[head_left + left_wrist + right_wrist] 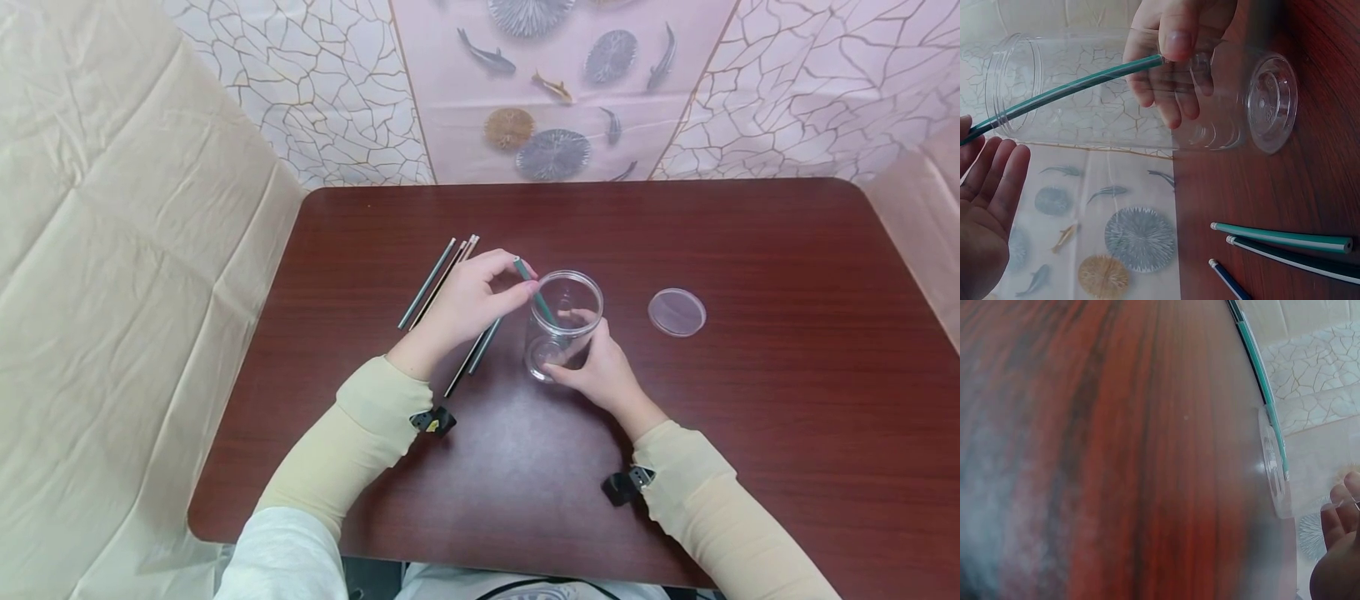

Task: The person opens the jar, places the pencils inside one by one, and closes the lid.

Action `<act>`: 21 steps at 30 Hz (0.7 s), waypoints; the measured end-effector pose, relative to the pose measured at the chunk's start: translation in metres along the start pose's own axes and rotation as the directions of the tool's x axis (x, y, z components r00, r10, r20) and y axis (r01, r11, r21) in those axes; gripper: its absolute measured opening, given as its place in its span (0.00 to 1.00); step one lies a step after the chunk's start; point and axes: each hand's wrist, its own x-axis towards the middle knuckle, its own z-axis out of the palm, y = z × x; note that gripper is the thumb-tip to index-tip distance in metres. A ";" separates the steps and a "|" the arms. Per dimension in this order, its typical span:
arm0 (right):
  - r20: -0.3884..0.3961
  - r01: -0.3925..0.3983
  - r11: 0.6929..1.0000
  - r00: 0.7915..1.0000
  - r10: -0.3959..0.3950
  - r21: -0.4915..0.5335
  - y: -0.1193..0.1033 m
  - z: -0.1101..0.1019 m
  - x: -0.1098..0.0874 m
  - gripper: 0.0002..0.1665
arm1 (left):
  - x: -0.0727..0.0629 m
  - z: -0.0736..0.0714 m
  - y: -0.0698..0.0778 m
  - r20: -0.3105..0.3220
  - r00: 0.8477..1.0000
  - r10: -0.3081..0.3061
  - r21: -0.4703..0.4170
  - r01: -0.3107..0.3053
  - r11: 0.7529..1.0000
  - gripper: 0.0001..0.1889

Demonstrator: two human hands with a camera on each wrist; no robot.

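My left hand [468, 296] pinches a green pencil [543, 307] near its upper end, over the mouth of a clear plastic jar [573, 331]. The pencil slants down through the mouth, and in the left wrist view its striped lower part [1085, 81] shows inside the jar. My right hand [602, 373] grips the jar's side low down, thumb in front and fingers behind. The jar stands upright on the table, its base [1272, 465] visible in the right wrist view. Beside my left hand lie several pencils, including a green pencil [426, 283], partly hidden by that hand.
A round clear lid [677, 312] lies flat on the brown table [787, 400], right of the jar. Dark and green pencils [486, 346] stick out below my left wrist. A patterned cloth [555, 92] hangs behind the table's far edge, and cream cloth [112, 275] hangs at the left.
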 end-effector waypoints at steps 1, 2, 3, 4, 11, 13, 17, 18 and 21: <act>0.001 -0.001 1.000 1.000 0.001 0.001 0.000 0.000 0.000 0.52 | 0.000 0.000 0.000 0.002 1.000 0.001 0.005 -0.001 1.000 0.05; 0.001 -0.002 1.000 1.000 0.002 0.004 0.001 0.000 -0.001 0.52 | 0.000 0.000 0.000 0.002 1.000 0.006 0.011 -0.006 1.000 0.05; 0.002 -0.003 1.000 1.000 0.003 0.005 0.001 0.000 -0.001 0.52 | 0.000 0.000 0.000 0.001 1.000 0.012 0.018 -0.012 1.000 0.05; 0.004 -0.004 1.000 1.000 0.004 0.006 0.001 0.000 -0.001 0.52 | 0.001 0.001 -0.001 -0.002 1.000 0.019 0.025 -0.019 1.000 0.04; 0.007 -0.007 1.000 1.000 0.007 0.009 0.002 -0.001 -0.001 0.52 | 0.002 0.003 -0.003 -0.024 0.998 0.064 0.019 -0.063 0.998 0.03; 0.006 -0.007 1.000 1.000 0.007 0.008 0.002 -0.001 -0.001 0.52 | 0.002 0.003 -0.003 -0.024 0.998 0.065 0.006 -0.065 0.998 0.03; 0.004 -0.015 1.000 1.000 0.015 0.004 0.002 -0.001 -0.002 0.52 | 0.002 0.003 -0.003 -0.023 0.997 0.067 0.009 -0.067 0.998 0.04; 0.005 -0.018 1.000 1.000 0.018 0.002 0.001 -0.001 -0.002 0.52 | 0.003 0.003 -0.003 -0.025 0.997 0.069 0.014 -0.068 0.998 0.04; 0.010 -0.025 1.000 1.000 0.025 0.001 0.001 -0.001 -0.002 0.52 | 0.003 0.002 -0.004 -0.035 0.997 0.073 0.029 -0.072 0.997 0.04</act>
